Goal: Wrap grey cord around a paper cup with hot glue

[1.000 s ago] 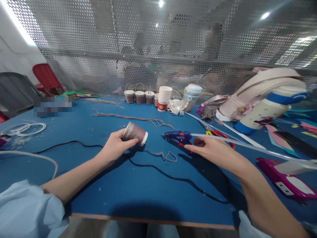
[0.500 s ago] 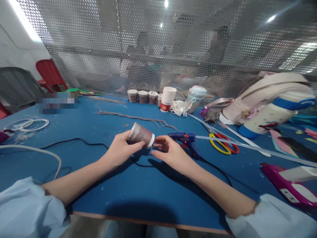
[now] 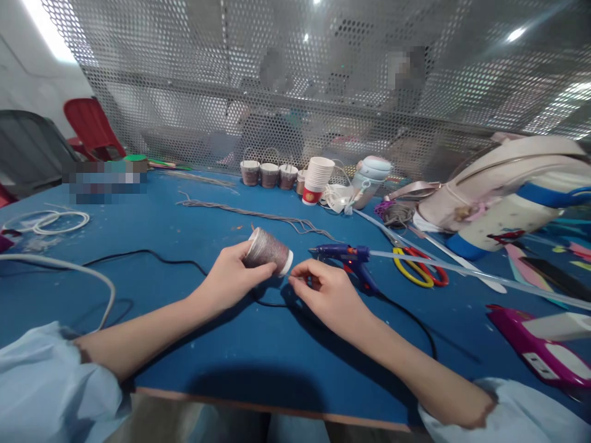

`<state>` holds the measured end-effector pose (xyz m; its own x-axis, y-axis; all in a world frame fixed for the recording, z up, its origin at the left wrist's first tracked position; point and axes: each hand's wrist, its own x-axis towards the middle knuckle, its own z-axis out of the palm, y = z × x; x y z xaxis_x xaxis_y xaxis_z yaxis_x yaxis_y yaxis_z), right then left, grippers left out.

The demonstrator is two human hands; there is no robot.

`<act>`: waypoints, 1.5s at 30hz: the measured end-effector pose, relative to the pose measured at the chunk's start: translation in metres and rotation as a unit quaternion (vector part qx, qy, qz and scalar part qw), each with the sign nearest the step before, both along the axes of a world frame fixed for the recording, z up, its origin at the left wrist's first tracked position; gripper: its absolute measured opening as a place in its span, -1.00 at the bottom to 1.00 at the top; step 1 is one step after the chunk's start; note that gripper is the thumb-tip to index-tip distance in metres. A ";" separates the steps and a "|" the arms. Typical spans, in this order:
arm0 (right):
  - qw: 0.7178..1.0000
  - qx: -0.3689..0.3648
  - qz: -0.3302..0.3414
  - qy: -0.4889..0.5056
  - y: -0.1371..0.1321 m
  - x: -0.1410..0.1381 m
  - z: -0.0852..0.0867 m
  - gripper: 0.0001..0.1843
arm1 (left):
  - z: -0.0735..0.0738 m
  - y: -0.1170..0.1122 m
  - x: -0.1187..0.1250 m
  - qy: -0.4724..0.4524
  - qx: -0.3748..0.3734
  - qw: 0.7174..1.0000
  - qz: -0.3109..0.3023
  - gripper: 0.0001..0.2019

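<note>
My left hand point(image 3: 237, 269) is wrapped around a paper cup point(image 3: 269, 251) covered in grey-brown cord, tilted on its side with its white end facing right. Close to that white end is my right hand point(image 3: 321, 286), its thumb and forefinger pinched together; whatever lies between the fingertips, if anything, is too small to make out. Just beyond the right hand lies a blue glue gun point(image 3: 346, 253) with a lit red light and a long clear glue stick point(image 3: 415, 261) at its back. Yellow-and-red-handled scissors point(image 3: 418, 271) rest to its right.
Several cord-wrapped cups point(image 3: 269, 176) and a stack of white paper cups point(image 3: 318, 178) stand at the back. Grey cords point(image 3: 249, 213) lie across the blue table point(image 3: 161, 344). A bag point(image 3: 475, 178), a bottle point(image 3: 503, 221) and a magenta power strip point(image 3: 538, 344) sit on the right.
My right thumb and forefinger have closed from a parted pose into a pinch beside the cup's white end. My left hand keeps its hold on the cup; the view has shifted slightly.
</note>
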<state>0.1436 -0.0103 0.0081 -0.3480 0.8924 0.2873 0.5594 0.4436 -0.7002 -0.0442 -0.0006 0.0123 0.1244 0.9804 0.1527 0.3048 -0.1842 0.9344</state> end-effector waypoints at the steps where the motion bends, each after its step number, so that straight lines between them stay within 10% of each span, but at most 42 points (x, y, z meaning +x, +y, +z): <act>1: 0.999 0.034 0.008 -0.008 -0.001 0.001 -0.001 -0.90 | 0.000 0.000 0.000 -0.003 -0.011 1.000 -0.003 -0.82; 15: 0.974 0.219 0.049 -0.028 -0.004 0.004 0.001 -0.82 | 0.006 -0.006 0.005 -0.047 -0.098 0.993 -0.041 -0.83; 45: 0.963 0.264 0.048 -0.031 0.002 0.015 0.004 -0.87 | 0.011 -0.009 0.006 -0.065 -0.137 0.985 -0.081 -0.86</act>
<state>0.1582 -0.0086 0.0121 -0.4526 0.5906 0.6681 0.5312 0.7803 -0.3299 -0.0380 -0.0095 0.0234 0.2803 0.9558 -0.0892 0.1665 0.0431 0.9851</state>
